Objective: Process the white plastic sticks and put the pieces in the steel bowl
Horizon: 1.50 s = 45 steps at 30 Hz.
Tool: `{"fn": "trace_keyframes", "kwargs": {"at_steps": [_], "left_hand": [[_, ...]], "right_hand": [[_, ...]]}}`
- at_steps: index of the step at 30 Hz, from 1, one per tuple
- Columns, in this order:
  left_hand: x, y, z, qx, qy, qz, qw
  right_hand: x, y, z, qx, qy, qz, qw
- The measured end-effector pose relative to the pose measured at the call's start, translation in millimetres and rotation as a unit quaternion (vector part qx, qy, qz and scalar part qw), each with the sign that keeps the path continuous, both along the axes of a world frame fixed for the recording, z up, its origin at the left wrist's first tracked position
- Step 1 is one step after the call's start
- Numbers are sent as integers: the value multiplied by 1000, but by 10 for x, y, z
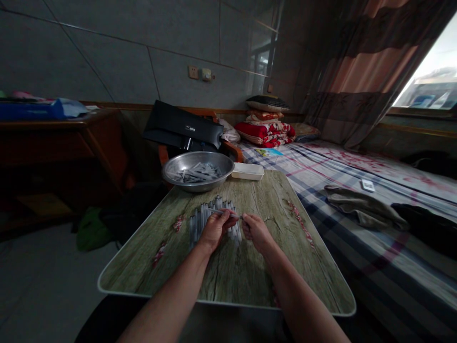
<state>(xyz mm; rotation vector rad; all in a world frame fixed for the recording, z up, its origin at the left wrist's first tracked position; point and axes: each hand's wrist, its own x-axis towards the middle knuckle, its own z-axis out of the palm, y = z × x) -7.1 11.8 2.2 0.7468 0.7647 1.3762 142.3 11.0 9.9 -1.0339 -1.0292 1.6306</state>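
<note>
My left hand (216, 228) is closed around a slim, pale pen (216, 211), held almost level above the table. My right hand (255, 230) pinches at the pen's right end; whatever small part lies between those fingertips is too small to make out. Beneath and behind the left hand, several similar grey-white pens (197, 224) lie side by side in a row, partly covered by the hand. A wide metal bowl (171, 177) at the table's far left holds a heap of more such pens (200, 172).
The wood-patterned table (246, 276) has a pale rim. Beside the bowl stands a white rectangular tray (248, 174). A bed with a checked sheet (307, 176) adjoins on the right, bearing folded bedding (266, 133) and clothing (360, 207). A dark monitor (182, 126) leans behind the bowl.
</note>
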Motion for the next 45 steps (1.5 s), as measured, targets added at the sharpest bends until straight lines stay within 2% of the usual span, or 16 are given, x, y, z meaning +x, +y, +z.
{"fn": "trace_keyframes", "kwargs": {"at_steps": [4, 7, 10, 13, 18, 24, 28, 31, 37, 42, 45], "left_hand": [[-15, 11, 18, -8, -3, 17, 1000], [-15, 4, 30, -15, -2, 26, 1000], [-3, -7, 38, -16, 5, 24, 1000], [7, -11, 46, -12, 7, 22, 1000], [6, -2, 54, -12, 6, 31, 999], [-1, 7, 28, -7, 13, 23, 1000], [-6, 11, 26, -8, 6, 31, 999], [-6, 8, 32, -12, 5, 30, 999], [-5, 3, 41, -8, 17, 33, 999], [-8, 7, 50, -7, 5, 48, 999], [-8, 5, 43, -5, 12, 43, 999]], "right_hand": [[-20, -41, 40, 43, 8, 0, 999], [-30, -37, 17, 34, 10, -3, 999], [-31, -5, -38, 19, -38, -9, 999], [-33, 14, -62, 38, -70, -16, 997], [-49, -9, -22, 44, -11, -15, 999], [-52, 25, -58, 24, -69, -35, 997], [-64, 11, -38, 36, -34, -22, 999], [-68, -12, -18, 30, -23, -36, 999], [-47, 25, -71, 17, -84, -28, 996], [-63, 4, -42, 25, -19, -11, 999], [-66, -18, -13, 8, -26, -23, 999]]}}
